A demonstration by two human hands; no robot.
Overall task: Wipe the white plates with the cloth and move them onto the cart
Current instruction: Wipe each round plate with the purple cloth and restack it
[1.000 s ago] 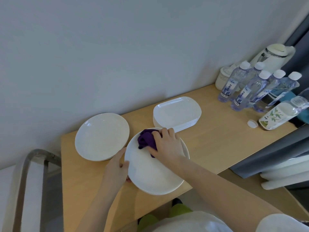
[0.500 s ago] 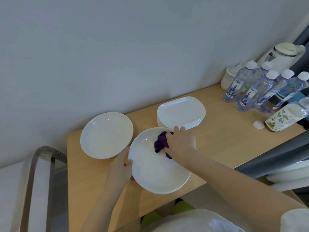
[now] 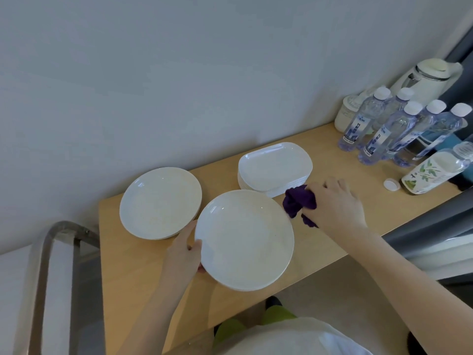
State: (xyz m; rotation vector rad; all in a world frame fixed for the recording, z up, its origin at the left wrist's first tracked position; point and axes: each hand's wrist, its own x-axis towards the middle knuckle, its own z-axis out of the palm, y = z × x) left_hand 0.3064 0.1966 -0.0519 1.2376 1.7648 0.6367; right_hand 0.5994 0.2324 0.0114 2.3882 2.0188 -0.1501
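A round white plate (image 3: pixel 245 239) lies near the front edge of the wooden table (image 3: pixel 143 283). My left hand (image 3: pixel 184 254) grips its left rim with the thumb on top. My right hand (image 3: pixel 335 203) holds a bunched purple cloth (image 3: pixel 298 202) just off the plate's right rim, over the table. A second round white plate (image 3: pixel 160 202) lies to the back left. A stack of white rectangular plates (image 3: pixel 275 166) stands behind the cloth. The metal frame of the cart (image 3: pixel 48 265) shows at the lower left, beside the table.
Several water bottles (image 3: pixel 378 126) stand at the table's back right, with a leaf-labelled bottle (image 3: pixel 432 172) lying next to a loose white cap (image 3: pixel 391 184). A white kettle (image 3: pixel 427 75) and a jar (image 3: pixel 346 115) stand by the wall.
My right hand has drawn the purple cloth off the plate's face to the right, past the rim. My left hand keeps its grip on the plate's left rim.
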